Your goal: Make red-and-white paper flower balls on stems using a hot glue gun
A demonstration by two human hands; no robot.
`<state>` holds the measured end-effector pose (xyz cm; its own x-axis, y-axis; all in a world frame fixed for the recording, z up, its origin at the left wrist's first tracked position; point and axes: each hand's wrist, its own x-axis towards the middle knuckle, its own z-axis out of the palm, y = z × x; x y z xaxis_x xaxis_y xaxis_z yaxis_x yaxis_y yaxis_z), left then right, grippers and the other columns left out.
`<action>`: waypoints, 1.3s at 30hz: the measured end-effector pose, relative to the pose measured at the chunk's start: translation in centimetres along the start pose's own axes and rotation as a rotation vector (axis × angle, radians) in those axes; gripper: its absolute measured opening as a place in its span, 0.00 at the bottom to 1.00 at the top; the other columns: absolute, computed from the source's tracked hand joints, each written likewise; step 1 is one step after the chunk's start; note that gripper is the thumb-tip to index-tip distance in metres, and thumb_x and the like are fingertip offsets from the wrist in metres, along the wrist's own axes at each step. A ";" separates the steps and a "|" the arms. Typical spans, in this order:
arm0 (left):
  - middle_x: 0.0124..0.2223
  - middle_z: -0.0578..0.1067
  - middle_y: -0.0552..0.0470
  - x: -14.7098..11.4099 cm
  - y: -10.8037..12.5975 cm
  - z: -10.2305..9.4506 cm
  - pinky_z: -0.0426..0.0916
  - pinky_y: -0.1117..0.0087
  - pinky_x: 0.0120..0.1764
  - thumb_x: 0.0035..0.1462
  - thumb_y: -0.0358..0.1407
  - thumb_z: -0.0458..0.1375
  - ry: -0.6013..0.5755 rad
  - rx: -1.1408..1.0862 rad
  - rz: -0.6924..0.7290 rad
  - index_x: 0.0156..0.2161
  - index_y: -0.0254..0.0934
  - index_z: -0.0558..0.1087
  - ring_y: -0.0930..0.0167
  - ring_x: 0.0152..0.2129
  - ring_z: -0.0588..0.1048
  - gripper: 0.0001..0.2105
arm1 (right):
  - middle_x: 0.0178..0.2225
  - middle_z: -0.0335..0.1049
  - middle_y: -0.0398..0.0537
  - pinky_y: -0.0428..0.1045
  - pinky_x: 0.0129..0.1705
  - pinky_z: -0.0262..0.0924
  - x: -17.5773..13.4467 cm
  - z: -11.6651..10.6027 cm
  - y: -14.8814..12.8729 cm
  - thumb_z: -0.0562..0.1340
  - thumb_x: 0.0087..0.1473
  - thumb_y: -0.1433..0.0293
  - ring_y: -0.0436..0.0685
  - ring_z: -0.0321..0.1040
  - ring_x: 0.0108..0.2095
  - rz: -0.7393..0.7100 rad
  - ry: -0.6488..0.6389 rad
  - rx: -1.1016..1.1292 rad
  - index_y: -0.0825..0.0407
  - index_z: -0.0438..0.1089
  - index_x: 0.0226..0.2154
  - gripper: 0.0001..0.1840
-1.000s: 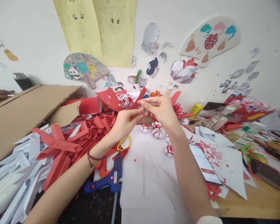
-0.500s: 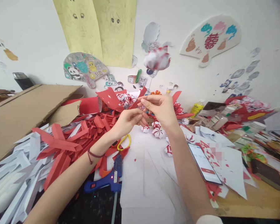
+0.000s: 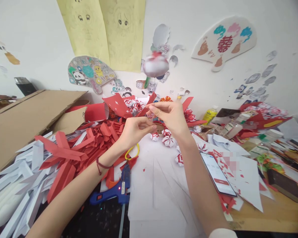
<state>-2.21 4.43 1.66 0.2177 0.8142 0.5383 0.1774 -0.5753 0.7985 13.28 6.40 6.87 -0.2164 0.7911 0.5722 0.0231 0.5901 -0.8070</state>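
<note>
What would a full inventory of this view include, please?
paper flower: one, red/white, blurred, upper centre
paper balls: several, red/white, centre
folded strips: many, red/white, left
glue gun: one, blue, left of centre
paper sheets: several, white, centre
wrapped bouquets: several, red/white, back
cardboard: several pieces, brown, left
flask: one, black, far left
phone: one, white-screened, right
yellow bottle: one, yellow, back right
loose clutter: uncounted, mixed, right
fan-shaped cutouts: two, multicoloured, wall
large drawings: two, yellow, wall
stickers: many, mixed, wall
left hand: one, bare, centre
right hand: one, bare, centre
</note>
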 end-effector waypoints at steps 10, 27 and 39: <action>0.27 0.75 0.56 0.3 -0.2 0.2 0.62 0.74 0.28 0.50 0.48 0.71 0.091 0.190 0.005 0.32 0.36 0.73 0.76 0.23 0.69 0.18 | 0.31 0.81 0.49 0.49 0.36 0.71 0.1 -0.1 0.2 0.72 0.51 0.57 0.56 0.76 0.31 -0.007 -0.001 0.022 0.53 0.82 0.33 0.16; 0.32 0.79 0.52 0.3 -0.5 0.8 0.65 0.73 0.30 0.62 0.44 0.59 0.058 0.216 0.012 0.38 0.37 0.73 0.71 0.29 0.77 0.11 | 0.35 0.82 0.50 0.47 0.34 0.70 0.2 -0.3 0.2 0.69 0.52 0.63 0.54 0.76 0.33 0.032 -0.002 -0.002 0.54 0.80 0.32 0.11; 0.32 0.78 0.54 0.1 0.0 1.0 0.68 0.71 0.34 0.65 0.39 0.54 0.101 0.246 -0.002 0.40 0.38 0.71 0.71 0.29 0.77 0.07 | 0.33 0.81 0.49 0.47 0.31 0.70 0.2 -0.5 0.0 0.66 0.49 0.68 0.54 0.75 0.30 0.067 0.056 -0.049 0.54 0.80 0.33 0.08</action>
<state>-1.26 4.46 1.43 0.1220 0.8120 0.5708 0.4088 -0.5651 0.7166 13.68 6.62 7.06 -0.1573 0.8363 0.5252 0.0838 0.5412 -0.8367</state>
